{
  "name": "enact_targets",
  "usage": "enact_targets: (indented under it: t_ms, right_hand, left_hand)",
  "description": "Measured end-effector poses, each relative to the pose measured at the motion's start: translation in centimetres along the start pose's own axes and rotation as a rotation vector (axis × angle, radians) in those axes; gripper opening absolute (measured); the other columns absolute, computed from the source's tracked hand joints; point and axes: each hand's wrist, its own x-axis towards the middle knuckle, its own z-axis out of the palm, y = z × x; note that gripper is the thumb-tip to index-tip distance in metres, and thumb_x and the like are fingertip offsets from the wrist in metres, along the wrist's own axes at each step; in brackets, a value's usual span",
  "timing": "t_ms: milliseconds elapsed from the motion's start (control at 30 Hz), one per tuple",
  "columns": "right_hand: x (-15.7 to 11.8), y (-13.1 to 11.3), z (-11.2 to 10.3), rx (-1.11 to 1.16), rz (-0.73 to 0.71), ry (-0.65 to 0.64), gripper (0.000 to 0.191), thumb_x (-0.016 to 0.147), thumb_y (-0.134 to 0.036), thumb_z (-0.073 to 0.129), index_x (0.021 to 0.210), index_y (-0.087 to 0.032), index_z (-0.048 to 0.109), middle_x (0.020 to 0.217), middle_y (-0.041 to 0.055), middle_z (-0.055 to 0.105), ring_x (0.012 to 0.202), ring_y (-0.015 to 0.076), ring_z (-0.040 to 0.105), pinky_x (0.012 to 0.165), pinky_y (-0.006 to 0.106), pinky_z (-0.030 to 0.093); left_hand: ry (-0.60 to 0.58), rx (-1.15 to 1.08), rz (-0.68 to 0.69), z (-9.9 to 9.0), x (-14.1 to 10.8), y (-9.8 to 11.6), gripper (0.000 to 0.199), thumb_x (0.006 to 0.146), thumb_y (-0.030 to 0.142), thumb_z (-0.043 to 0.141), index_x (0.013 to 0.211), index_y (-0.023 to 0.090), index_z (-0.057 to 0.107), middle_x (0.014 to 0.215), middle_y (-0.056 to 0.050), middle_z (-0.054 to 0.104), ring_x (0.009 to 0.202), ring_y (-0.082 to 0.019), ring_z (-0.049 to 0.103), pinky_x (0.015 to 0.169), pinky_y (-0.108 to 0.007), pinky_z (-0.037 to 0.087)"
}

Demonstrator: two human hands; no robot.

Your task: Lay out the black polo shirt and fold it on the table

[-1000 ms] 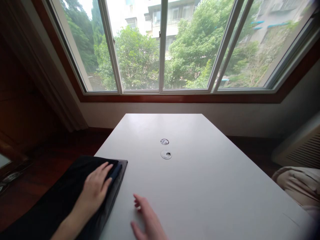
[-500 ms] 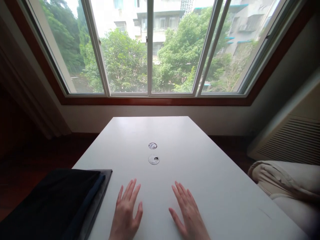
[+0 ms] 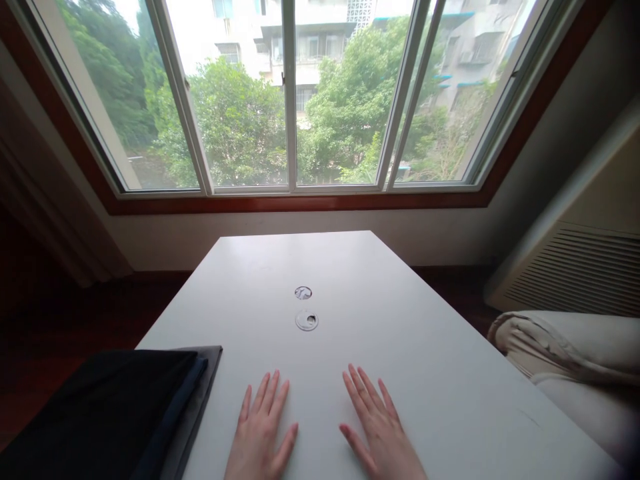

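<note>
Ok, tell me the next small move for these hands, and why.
Probably shift the left hand sideways to the near edge of the stacked dark cloth. Both hands look spread, palms down, on the white table, holding nothing, and the cloth lies closer to the left hand than to the right hand.

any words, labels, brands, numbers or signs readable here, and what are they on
No readable text: none shows on the flat white table, the folded black, blue and grey cloth stack or the beige slatted unit.
The round grey table insert is too small to tell.
</note>
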Motion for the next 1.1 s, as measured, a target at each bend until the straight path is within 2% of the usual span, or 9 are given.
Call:
enact_targets:
  t_ms: [167,433,567,667,767,867,967,1033,1100]
  right_hand:
    - [0.2,0.1,-0.1,0.075,0.012,-0.155,0.06,0.099,-0.046,0.035,0.152,-0.031,0.012,0.155,0.0014,0.023,0.141,0.0249,0.03,0.113,0.052,0.03]
    - [0.5,-0.5,-1.1,0.147,0.068,-0.191,0.056,0.099,-0.047,0.036,0.151,-0.031,0.022,0.154,0.0017,0.025,0.142,0.0251,0.028,0.116,0.053,0.025]
    - [0.5,-0.6,-1.4,0.151,0.069,-0.204,0.055,0.099,-0.046,0.035,0.15,-0.026,0.028,0.154,0.004,0.027,0.142,0.0263,0.027,0.115,0.056,0.027]
    - [0.3,-0.4,-1.3,0.19,0.041,-0.091,0.044,0.099,-0.04,0.038,0.138,-0.023,0.049,0.146,0.007,0.045,0.135,0.0259,0.041,0.112,0.054,0.031]
    - [0.0,-0.2,-1.2,0.268,0.075,0.172,0.025,0.098,-0.033,0.043,0.1,-0.023,0.065,0.116,0.0077,0.065,0.112,0.0232,0.058,0.102,0.046,0.042]
    - [-0.2,-0.4,-1.5,0.318,0.121,0.34,0.024,0.096,-0.032,0.049,0.076,-0.022,0.055,0.087,0.0049,0.062,0.088,0.0213,0.06,0.083,0.038,0.046]
    - [-0.3,-0.6,-1.8,0.329,0.089,0.358,0.026,0.095,-0.029,0.051,0.071,-0.021,0.047,0.075,0.0017,0.055,0.076,0.0186,0.055,0.077,0.035,0.042]
    - [-0.2,-0.7,-1.9,0.327,0.064,0.359,0.026,0.095,-0.026,0.05,0.07,-0.021,0.044,0.073,0.0005,0.052,0.073,0.0175,0.053,0.076,0.034,0.04]
    - [-0.2,-0.6,-1.9,0.327,0.047,0.361,0.026,0.095,-0.025,0.05,0.07,-0.021,0.043,0.072,-0.0001,0.051,0.072,0.017,0.052,0.077,0.034,0.039]
  left_hand:
    - [-0.06,-0.026,-0.031,0.3,-0.1,0.0,0.062,0.095,0.037,0.043,0.152,0.029,0.021,0.153,-0.006,0.03,0.138,-0.029,0.038,0.108,-0.053,0.039]
    - [-0.071,-0.059,-0.059,-0.4,-0.1,0.5,0.057,0.096,0.037,0.041,0.15,0.027,0.028,0.154,-0.006,0.03,0.139,-0.027,0.035,0.111,-0.052,0.034]
    - [-0.041,-0.1,-0.06,-1.1,0.2,0.8,0.05,0.095,0.034,0.044,0.145,0.025,0.04,0.15,-0.008,0.04,0.136,-0.028,0.039,0.109,-0.052,0.036]
    - [-0.01,-0.204,-0.091,-2.3,0.8,1.4,0.032,0.097,0.025,0.04,0.122,0.023,0.06,0.129,-0.008,0.061,0.12,-0.024,0.056,0.1,-0.042,0.045]
    - [0.034,-0.307,-0.151,-3.3,1.1,2.2,0.031,0.099,0.022,0.033,0.094,0.022,0.063,0.088,-0.006,0.068,0.084,-0.019,0.065,0.076,-0.031,0.05]
    - [0.081,-0.332,-0.182,-3.5,1.1,2.7,0.031,0.1,0.022,0.032,0.086,0.022,0.059,0.071,-0.004,0.062,0.068,-0.017,0.061,0.063,-0.027,0.045]
    - [0.095,-0.335,-0.194,-4.3,1.1,3.0,0.032,0.1,0.023,0.032,0.083,0.021,0.059,0.066,-0.002,0.06,0.063,-0.016,0.06,0.06,-0.025,0.042]
    - [0.116,-0.326,-0.198,-6.1,1.2,2.8,0.032,0.1,0.025,0.033,0.084,0.021,0.061,0.066,-0.002,0.06,0.062,-0.016,0.059,0.061,-0.025,0.042]
    - [0.182,-0.32,-0.244,-9.3,1.5,1.9,0.03,0.099,0.029,0.036,0.091,0.02,0.064,0.072,-0.003,0.064,0.066,-0.016,0.06,0.066,-0.026,0.044]
